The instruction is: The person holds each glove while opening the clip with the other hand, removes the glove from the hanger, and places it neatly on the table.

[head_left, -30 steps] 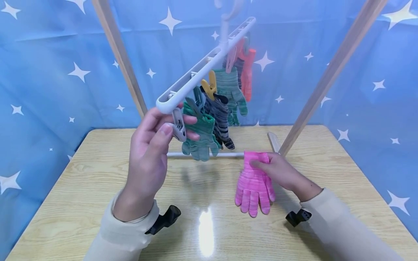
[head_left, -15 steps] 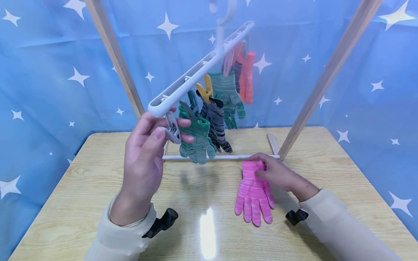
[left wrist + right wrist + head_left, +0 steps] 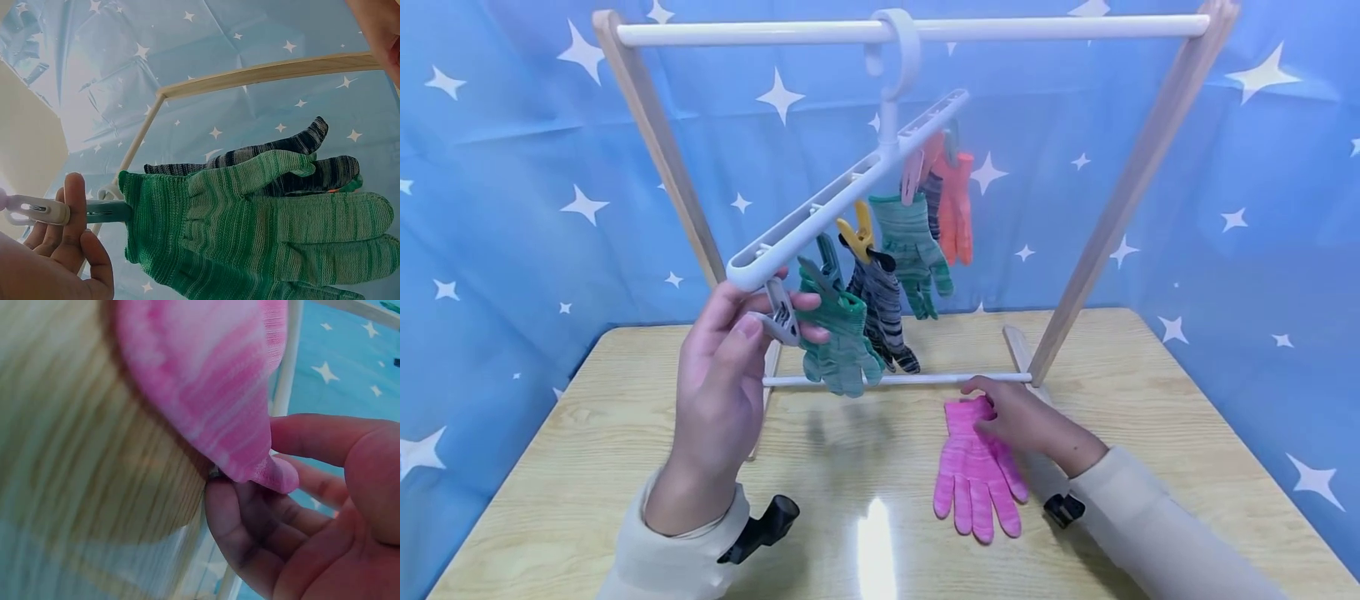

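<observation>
On the worktop, well in from its right edge, lies the pink glove, cuff pinched in my right grip, best lifted flat, while my left grip pinches the clip.

It seems to be a small staged booth, prob. for recording; the type of bldg. I cannot tell. Blue cloth w/ white stars hangs at back, L and R, and its folds are visible. It encloses a wood-grain desk, where a small rack stands w/ a hanger of gloves, like a mini laundry corner. A black wrist cam also suits a rec. set.
</observation>
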